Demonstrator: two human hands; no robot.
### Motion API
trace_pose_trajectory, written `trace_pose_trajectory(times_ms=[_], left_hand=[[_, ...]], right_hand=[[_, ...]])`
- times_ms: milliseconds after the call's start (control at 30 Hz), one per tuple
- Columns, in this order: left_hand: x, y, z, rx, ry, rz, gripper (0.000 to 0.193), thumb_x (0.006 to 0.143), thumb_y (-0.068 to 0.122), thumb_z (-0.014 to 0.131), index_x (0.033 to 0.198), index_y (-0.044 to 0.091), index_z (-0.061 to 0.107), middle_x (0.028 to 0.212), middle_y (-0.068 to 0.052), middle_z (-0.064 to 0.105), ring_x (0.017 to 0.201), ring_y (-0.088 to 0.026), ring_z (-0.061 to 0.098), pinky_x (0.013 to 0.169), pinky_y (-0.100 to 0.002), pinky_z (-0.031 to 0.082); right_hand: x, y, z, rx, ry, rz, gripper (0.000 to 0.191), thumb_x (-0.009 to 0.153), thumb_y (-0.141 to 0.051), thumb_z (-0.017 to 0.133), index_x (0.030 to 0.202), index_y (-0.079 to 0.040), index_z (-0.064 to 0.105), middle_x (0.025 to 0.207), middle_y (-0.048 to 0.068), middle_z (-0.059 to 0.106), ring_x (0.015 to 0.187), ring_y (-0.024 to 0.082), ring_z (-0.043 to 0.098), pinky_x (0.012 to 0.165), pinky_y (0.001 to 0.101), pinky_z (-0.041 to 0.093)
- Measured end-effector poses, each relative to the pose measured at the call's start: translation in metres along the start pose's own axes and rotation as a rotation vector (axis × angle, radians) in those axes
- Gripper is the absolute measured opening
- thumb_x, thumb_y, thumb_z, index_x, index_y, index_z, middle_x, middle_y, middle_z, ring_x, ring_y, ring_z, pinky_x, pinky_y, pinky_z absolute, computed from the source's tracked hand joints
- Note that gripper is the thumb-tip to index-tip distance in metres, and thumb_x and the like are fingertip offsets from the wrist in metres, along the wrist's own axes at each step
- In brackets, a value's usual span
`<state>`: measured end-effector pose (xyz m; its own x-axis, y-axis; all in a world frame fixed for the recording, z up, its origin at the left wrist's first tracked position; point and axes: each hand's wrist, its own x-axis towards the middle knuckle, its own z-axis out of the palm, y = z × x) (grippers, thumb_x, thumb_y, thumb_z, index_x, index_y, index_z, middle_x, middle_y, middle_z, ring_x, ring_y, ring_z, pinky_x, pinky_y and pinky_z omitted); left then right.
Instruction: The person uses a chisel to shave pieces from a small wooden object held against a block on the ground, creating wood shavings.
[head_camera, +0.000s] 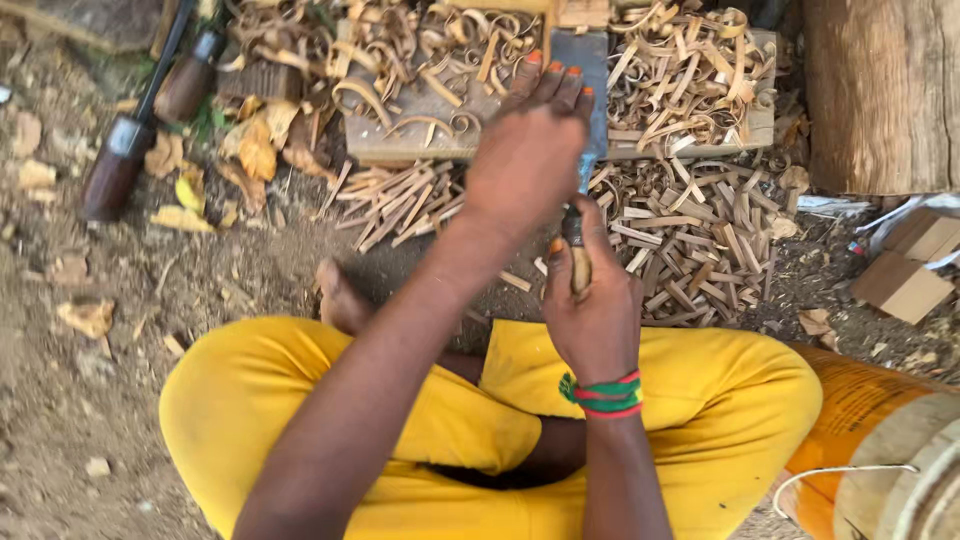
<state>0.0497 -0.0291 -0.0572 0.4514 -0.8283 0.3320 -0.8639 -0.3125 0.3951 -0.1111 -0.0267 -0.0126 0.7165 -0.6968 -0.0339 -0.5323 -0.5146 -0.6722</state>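
Observation:
My right hand (593, 305), with a green and red band on its wrist, is closed around the wooden handle of a big knife (580, 265). The knife's grey blade (592, 75) points away over a wooden board (400, 140). My left hand (527, 155) reaches forward over the board just left of the blade, back of the hand up, fingers together and bent down. What its fingers press or hold is hidden beneath it. A thin pale wood strip (547, 30) stands just beyond its fingertips. I sit cross-legged in yellow trousers (260, 400) on the dirt.
Curled shavings (680, 70) cover the board. Several cut wood strips (700, 235) lie in front of my knees. Two dark-handled tools (120, 160) lie at the upper left. A log (885, 90) stands at the upper right, small wood blocks (905, 285) at the right, an orange-wrapped drum (860, 420) at the lower right.

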Motion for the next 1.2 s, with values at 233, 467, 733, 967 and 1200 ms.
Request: trace_pose_trajectory(times_ms=[233, 467, 733, 967, 1200], left_hand=[[-0.006, -0.033, -0.007, -0.076, 0.097, -0.046, 0.039, 0.091, 0.003, 0.063, 0.13, 0.005, 0.069, 0.137, -0.015, 0.067, 0.131, -0.034, 0.059, 0.123, -0.05, 0.031], [0.005, -0.026, 0.02, 0.178, -0.07, 0.009, 0.039, 0.089, 0.006, 0.069, 0.126, 0.019, 0.071, 0.133, -0.004, 0.069, 0.132, -0.026, 0.057, 0.123, -0.055, 0.025], [0.003, -0.037, 0.03, 0.124, 0.024, -0.01, 0.034, 0.095, 0.009, 0.071, 0.128, 0.017, 0.073, 0.134, -0.005, 0.07, 0.133, -0.026, 0.055, 0.125, -0.058, 0.02], [0.0, -0.034, 0.007, 0.165, -0.007, -0.094, 0.033, 0.094, 0.015, 0.076, 0.122, 0.031, 0.077, 0.132, -0.008, 0.068, 0.143, -0.032, 0.046, 0.124, -0.06, 0.021], [0.007, -0.022, -0.005, 0.048, -0.013, -0.215, 0.033, 0.082, 0.031, 0.076, 0.115, 0.028, 0.079, 0.142, -0.018, 0.06, 0.141, -0.039, 0.042, 0.12, -0.064, 0.016]], right_hand=[[-0.031, 0.013, -0.022, 0.504, 0.094, 0.332, 0.048, 0.103, -0.017, 0.057, 0.151, -0.011, 0.049, 0.073, -0.005, 0.06, 0.049, 0.004, 0.055, 0.039, 0.0238, 0.043], [-0.058, 0.023, -0.034, 0.063, 0.03, 0.256, 0.046, 0.097, -0.011, 0.067, 0.142, -0.006, 0.06, 0.063, -0.001, 0.04, 0.054, 0.005, 0.035, 0.045, 0.0263, 0.031], [-0.057, 0.026, -0.035, 0.041, 0.036, 0.191, 0.041, 0.098, -0.012, 0.069, 0.138, -0.004, 0.063, 0.061, -0.002, 0.03, 0.055, 0.005, 0.028, 0.047, 0.0264, 0.026], [-0.05, 0.015, -0.033, 0.001, 0.016, 0.159, 0.043, 0.097, -0.013, 0.07, 0.138, -0.003, 0.063, 0.06, 0.001, 0.032, 0.053, 0.007, 0.03, 0.046, 0.0285, 0.029], [-0.034, 0.002, -0.028, -0.025, -0.052, 0.095, 0.043, 0.099, -0.011, 0.066, 0.141, -0.003, 0.059, 0.06, 0.008, 0.039, 0.053, 0.011, 0.035, 0.047, 0.0307, 0.036]])
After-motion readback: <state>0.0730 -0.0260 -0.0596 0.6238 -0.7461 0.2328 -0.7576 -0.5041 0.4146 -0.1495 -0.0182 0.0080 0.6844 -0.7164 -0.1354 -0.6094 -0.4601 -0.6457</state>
